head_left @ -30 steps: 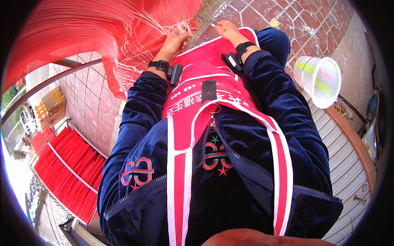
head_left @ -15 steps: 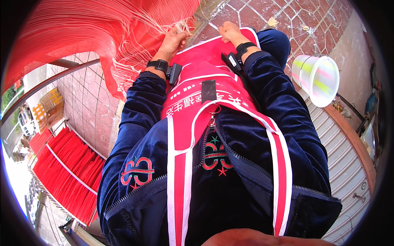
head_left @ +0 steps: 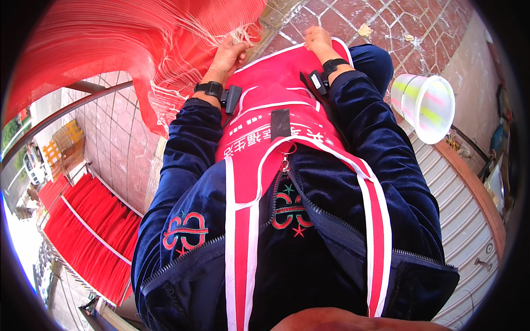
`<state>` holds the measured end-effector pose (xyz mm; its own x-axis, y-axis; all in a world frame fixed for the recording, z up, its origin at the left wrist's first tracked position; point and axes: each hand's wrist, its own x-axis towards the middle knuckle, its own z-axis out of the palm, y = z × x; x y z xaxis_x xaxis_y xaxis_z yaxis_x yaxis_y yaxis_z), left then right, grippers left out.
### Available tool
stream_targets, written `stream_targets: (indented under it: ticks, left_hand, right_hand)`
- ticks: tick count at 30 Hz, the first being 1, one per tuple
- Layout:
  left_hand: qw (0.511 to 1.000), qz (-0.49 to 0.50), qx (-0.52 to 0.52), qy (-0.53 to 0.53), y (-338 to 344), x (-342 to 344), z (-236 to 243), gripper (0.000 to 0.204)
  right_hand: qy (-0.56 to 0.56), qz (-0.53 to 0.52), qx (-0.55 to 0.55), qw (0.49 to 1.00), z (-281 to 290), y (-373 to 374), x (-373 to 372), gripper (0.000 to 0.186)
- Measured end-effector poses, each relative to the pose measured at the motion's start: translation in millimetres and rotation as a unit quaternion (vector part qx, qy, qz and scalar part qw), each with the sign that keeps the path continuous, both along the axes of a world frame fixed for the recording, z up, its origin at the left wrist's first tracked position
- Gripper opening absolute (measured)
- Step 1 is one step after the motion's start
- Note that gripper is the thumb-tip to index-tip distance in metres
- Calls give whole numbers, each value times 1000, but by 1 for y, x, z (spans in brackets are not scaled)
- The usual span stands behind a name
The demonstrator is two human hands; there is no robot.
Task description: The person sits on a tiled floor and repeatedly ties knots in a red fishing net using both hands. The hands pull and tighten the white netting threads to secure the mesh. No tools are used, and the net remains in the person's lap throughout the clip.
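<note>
My left hand is closed at the fringed edge of a large stack of thin red fabric sheets, its fingers pinched on loose white threads. Off to the right, beyond the lap, my right hand has its fingers curled together; whatever they may hold is too small to make out. A red apron with white trim lies across my lap between the two forearms. Each wrist carries a black strapped device.
A white plastic bucket stands at right beside a ribbed metal panel. A dark metal rail curves below the hanging fabric. More red sheets fill a rack at lower left, near cardboard boxes. Reddish paving lies ahead.
My right hand has shifted slightly to the right and farther away, widening the gap between the hands. My left hand has moved a little left, still at the threads.
</note>
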<state>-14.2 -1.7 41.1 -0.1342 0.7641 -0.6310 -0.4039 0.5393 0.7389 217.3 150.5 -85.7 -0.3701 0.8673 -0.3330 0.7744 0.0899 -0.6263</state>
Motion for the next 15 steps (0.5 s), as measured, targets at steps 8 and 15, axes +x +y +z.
stream_targets:
  ticks: [8, 15]
  left_hand:
    - [1000, -2, -9, -5, 2, 1, 9, 16]
    - [1000, -4, 10, -2, 4, 3, 14, 13]
  right_hand:
    - [-13, -25, 47, 999, 19, 0, 0, 17]
    - [110, -80, 69, 988, 27, -1, -9, 22]
